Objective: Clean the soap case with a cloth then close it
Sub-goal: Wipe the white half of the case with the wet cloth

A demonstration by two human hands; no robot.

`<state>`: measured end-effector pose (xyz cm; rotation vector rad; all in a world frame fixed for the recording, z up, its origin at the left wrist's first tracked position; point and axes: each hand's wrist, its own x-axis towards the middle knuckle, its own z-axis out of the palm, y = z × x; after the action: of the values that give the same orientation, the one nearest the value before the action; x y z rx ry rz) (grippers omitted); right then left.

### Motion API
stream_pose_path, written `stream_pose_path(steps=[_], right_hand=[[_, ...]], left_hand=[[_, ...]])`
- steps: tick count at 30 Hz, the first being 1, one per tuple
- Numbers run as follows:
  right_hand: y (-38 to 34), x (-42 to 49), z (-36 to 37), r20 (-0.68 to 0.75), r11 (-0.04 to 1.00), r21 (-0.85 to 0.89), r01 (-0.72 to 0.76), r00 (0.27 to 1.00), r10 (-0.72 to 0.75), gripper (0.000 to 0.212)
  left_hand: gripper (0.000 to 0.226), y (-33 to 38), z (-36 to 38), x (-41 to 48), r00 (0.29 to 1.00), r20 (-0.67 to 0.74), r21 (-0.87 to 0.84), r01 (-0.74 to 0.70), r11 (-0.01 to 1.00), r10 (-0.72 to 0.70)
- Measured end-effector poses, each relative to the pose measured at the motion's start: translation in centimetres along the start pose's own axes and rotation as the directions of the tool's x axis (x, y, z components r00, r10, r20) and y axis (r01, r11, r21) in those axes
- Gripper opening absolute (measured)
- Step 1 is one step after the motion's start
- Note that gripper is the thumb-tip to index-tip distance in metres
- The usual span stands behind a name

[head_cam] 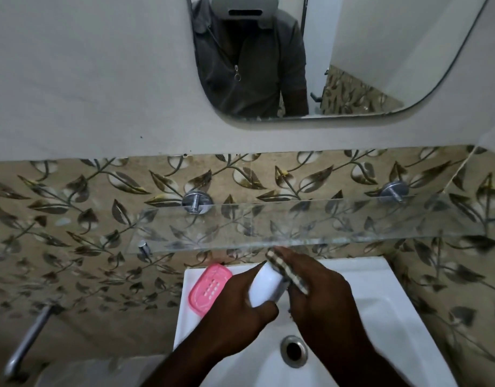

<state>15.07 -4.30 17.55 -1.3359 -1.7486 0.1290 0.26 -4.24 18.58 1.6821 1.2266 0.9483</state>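
Observation:
My left hand [238,308] grips a white soap case part [265,284] over the sink, thumb under it and fingers round its far side. My right hand [316,291] holds a checked brown-and-white cloth [286,270] pressed against the white part's right edge. A pink soap case part [210,287] with small drain slots lies open side up on the sink's back-left rim, just left of my left hand and apart from it.
The white sink [380,303] has a metal drain [293,350] below my hands. A glass shelf [296,222] on chrome pegs juts out just above my hands. A mirror [296,65] hangs higher. A chrome bar [28,339] sits at lower left.

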Motion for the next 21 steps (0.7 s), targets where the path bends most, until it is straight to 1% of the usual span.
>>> stream_pose_path(steps=[1,2,4,5,6,7,8,10,11,12,13,14,15,16,17,19,20,21], right_hand=[[0.2,-0.1,0.1,-0.015,0.999,0.027,-0.031,0.999,0.031,0.054],[-0.2,-0.2,0.4,0.001,1.000,0.012,-0.026,1.000,0.026,0.052],[-1.8,-0.6,1.1,0.048,0.990,-0.132,0.056,0.998,-0.050,0.051],[-2.4,-1.0,1.4,0.101,0.977,-0.177,0.120,0.990,-0.103,0.050],[-2.5,-1.1,1.4,0.123,0.972,-0.174,0.157,0.983,-0.136,0.049],[-1.9,-0.9,1.2,0.093,0.981,-0.134,0.141,0.987,-0.129,0.049],[-1.1,-0.6,0.9,0.042,0.995,-0.067,0.073,0.997,-0.070,0.050],[0.5,-0.5,0.3,-0.036,0.999,-0.014,-0.044,0.998,0.043,0.050],[0.5,-0.6,0.5,-0.014,0.998,-0.013,-0.058,0.998,0.058,0.049],[-0.1,-0.8,0.8,0.028,0.997,-0.055,-0.048,0.998,0.050,0.049],[-0.8,-1.3,1.0,0.063,0.989,-0.144,-0.009,0.998,0.019,0.051],[-1.8,-1.8,1.1,0.121,0.979,-0.196,0.049,0.992,-0.025,0.053],[-2.1,-2.4,1.1,0.164,0.975,-0.199,0.099,0.984,-0.066,0.054],[-1.8,-2.4,0.8,0.173,0.981,-0.166,0.098,0.983,-0.069,0.054],[-1.0,-2.3,0.4,0.156,0.995,-0.093,0.032,0.988,-0.017,0.055],[0.2,-2.2,-0.4,0.083,0.993,-0.008,-0.121,0.989,0.121,0.054],[0.2,-2.5,-0.3,0.100,0.990,0.004,-0.140,0.985,0.139,0.055],[-0.3,-2.9,0.0,0.144,0.995,-0.034,-0.090,0.985,0.094,0.058]], left_hand=[[0.049,0.1,0.0,0.0,1.000,0.005,-0.003,-0.003,1.000,0.003],[0.046,-0.3,0.1,0.1,1.000,0.012,-0.001,-0.001,1.000,0.001],[0.043,-0.6,0.3,0.3,0.999,0.028,-0.013,0.038,0.999,-0.038],[0.044,-0.7,0.3,0.2,0.997,0.032,-0.049,0.066,0.997,-0.065],[0.045,-1.0,0.3,0.2,0.997,0.033,-0.081,0.077,0.994,-0.075],[0.045,-0.9,0.2,0.1,0.997,0.026,-0.068,0.071,0.995,-0.069],[0.047,-0.9,0.2,0.1,0.999,0.015,-0.031,0.041,0.999,-0.041],[0.055,-0.9,0.2,0.1,1.000,0.028,0.004,0.001,1.000,-0.001],[0.056,-0.8,0.3,0.1,0.999,0.036,0.008,0.001,1.000,-0.001],[0.056,-1.0,0.4,0.2,0.998,0.055,0.010,0.010,1.000,-0.011],[0.054,-1.1,0.4,0.2,0.997,0.070,0.009,0.024,1.000,-0.025],[0.050,-1.4,0.6,0.1,0.996,0.078,-0.008,0.038,0.999,-0.037],[0.043,-1.6,0.6,-0.1,0.996,0.078,-0.034,0.044,0.998,-0.041],[0.037,-1.7,0.7,-0.3,0.996,0.077,-0.041,0.046,0.998,-0.042],[0.039,-1.6,0.8,-0.4,0.996,0.082,-0.025,0.037,0.999,-0.035],[0.051,-1.8,1.0,-0.8,0.992,0.129,0.001,0.011,1.000,-0.011],[0.054,-2.0,1.1,-1.0,0.989,0.150,0.005,0.016,1.000,-0.016],[0.050,-2.3,1.3,-1.1,0.988,0.152,0.009,0.031,0.999,-0.032]])
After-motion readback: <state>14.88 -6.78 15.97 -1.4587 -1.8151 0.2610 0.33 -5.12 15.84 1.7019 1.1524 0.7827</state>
